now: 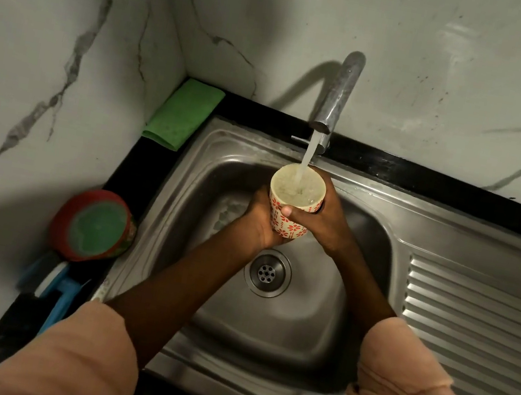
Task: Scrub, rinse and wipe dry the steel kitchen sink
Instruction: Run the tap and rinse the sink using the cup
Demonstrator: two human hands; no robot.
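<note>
The person wears a long-sleeved garment of soft, pale peach-pink cloth. Both sleeves are pushed up to about the elbow, leaving the forearms bare. The left sleeve (63,361) lies loose and smooth. The right sleeve (407,383) bunches in folds, its cuff turned back with a seam line showing. Neither the left hand (256,221) nor the right hand (326,219) shows any ring, watch or glove.

Grey-veined marble walls (451,57) (dim light)

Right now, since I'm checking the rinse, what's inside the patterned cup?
Tap water streams into the cup, gripped by left hand and right hand; it looks nearly full. Froth hides its bottom.
</note>
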